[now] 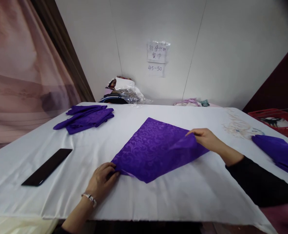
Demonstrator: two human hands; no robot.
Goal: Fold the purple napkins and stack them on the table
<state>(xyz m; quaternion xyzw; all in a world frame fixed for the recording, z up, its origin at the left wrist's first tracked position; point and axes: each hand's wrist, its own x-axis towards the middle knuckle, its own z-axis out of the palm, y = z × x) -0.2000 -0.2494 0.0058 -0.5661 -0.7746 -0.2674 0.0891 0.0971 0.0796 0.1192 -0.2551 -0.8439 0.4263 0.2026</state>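
Pale grey wall panels (158, 19) rise behind a wide bench (139, 204) spread with glossy white cloth, and a handwritten paper sign (156, 58) in clear plastic is fixed to them. Pink drapery (24, 65) hangs along the left side. Near the middle of the bench, toward the front edge, lies a purple cloth (146, 149) with a tone-on-tone scroll pattern, set cornerwise. The left hand (101, 180), a silvery bracelet (89, 199) at its wrist, has its fingers and thumb closed on the cloth's left corner, low against the bench. The right hand (205, 139), below a black sleeve (258, 182), pinches the cloth near its right corner, where a flap is lifted and turned over toward the middle. Left of the left hand lies a flat black slab (47, 167), well apart from the cloth; beyond it sits a loose purple pile (87, 118). More folded purple fabric (280, 154) rests at the right edge, near a red basket (286, 131). Folded textiles (124, 89), partly under clear plastic, are heaped by the wall.
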